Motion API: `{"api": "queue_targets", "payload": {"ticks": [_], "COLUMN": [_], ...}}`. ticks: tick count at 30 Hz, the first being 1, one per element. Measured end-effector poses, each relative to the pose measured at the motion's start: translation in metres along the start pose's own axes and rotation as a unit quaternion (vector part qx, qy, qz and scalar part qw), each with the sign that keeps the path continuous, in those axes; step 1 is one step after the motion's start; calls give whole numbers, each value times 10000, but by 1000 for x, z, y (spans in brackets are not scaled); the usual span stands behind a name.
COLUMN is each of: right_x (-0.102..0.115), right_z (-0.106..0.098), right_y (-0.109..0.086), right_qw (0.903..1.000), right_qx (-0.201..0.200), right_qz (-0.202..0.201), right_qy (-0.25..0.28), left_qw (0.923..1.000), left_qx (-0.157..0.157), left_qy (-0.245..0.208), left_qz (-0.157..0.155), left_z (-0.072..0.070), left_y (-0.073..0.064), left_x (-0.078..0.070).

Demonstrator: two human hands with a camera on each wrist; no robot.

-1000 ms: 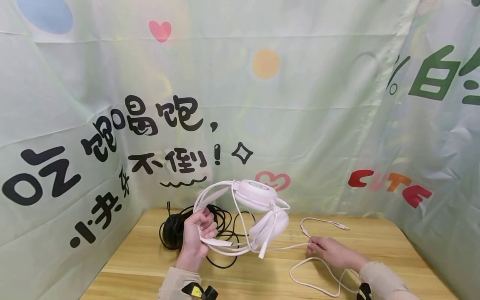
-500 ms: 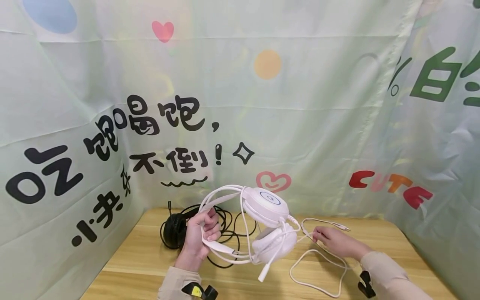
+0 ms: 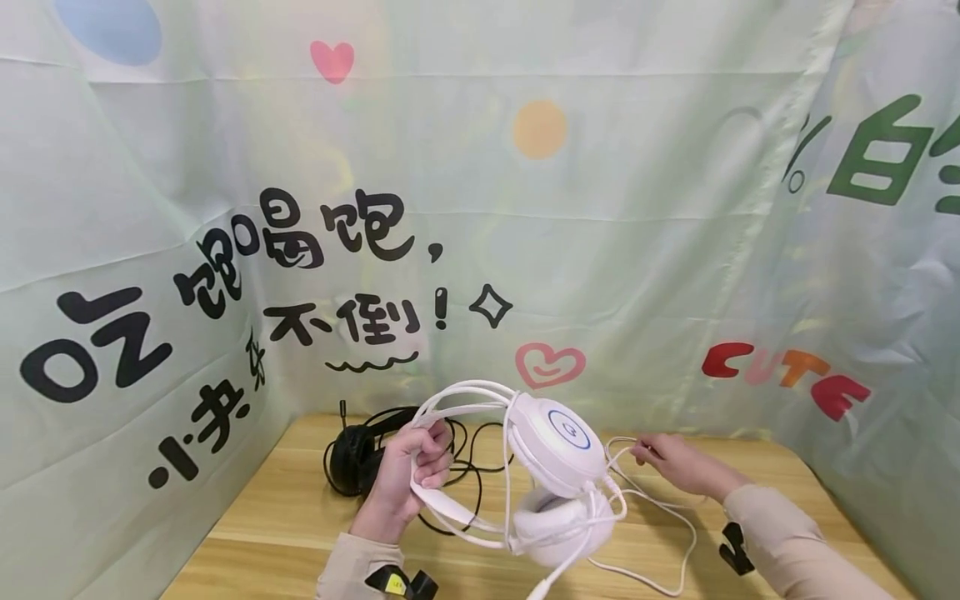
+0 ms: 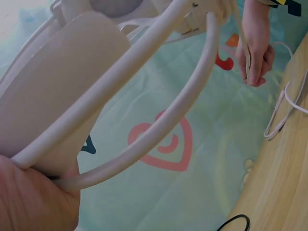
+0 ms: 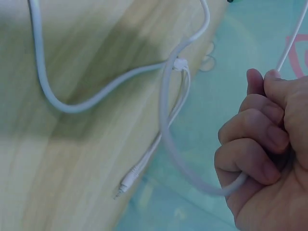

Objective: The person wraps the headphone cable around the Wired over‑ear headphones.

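Note:
My left hand (image 3: 411, 479) grips the headband of a white headset (image 3: 558, 446), holding it above the table with the ear cups toward the right. Its microphone boom hangs down at the front. In the left wrist view the headband's two thin tubes (image 4: 163, 130) run out from the left palm. My right hand (image 3: 682, 462) holds the headset's white cable (image 5: 173, 139), with thumb and fingers curled round it. One stretch of the cable loops down to the table. At its end lies a split tail with a plug (image 5: 127, 183), seen in the right wrist view.
A black headset (image 3: 352, 458) with coiled black cable (image 3: 480, 467) lies on the wooden table (image 3: 285, 533) behind my left hand. Printed cloth (image 3: 637, 250) hangs close behind the table and along both sides.
The white headset has shifted right and turned, so the round logo on its ear cup shows more. My right hand has moved slightly right and away, still holding the cable.

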State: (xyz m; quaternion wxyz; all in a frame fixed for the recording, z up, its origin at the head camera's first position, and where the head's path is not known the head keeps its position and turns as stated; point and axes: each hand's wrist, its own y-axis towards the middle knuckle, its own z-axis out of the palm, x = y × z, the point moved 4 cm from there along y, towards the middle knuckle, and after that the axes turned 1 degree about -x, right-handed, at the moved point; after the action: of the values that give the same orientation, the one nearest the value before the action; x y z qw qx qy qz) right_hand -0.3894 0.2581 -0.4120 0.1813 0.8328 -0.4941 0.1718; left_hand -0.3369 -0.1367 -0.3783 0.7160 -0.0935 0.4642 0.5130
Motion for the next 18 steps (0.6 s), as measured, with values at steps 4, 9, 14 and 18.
{"api": "queue_targets", "payload": {"ticks": [4,9,14,18], "right_x": [2,8,17,27], "right_z": [-11,-27,-43,-54], "right_y": [3,9,17,25], "right_qw": [9999,9995,9989,9971], "right_qx": [-14,-11,-75,-263], "right_qz": [77,114,183,161], "right_qy": [-85,-292,-416,-691], "left_qw": [9993,9977,9955,9944], "left_qx": [261,274,299,320], "left_qy": [252,585,864,973], "left_qz": [-76,-202,-246,-273], "left_z": [5,6,7,7], "left_y": [0,0,0,0], "left_x": [0,1,1,1]}}
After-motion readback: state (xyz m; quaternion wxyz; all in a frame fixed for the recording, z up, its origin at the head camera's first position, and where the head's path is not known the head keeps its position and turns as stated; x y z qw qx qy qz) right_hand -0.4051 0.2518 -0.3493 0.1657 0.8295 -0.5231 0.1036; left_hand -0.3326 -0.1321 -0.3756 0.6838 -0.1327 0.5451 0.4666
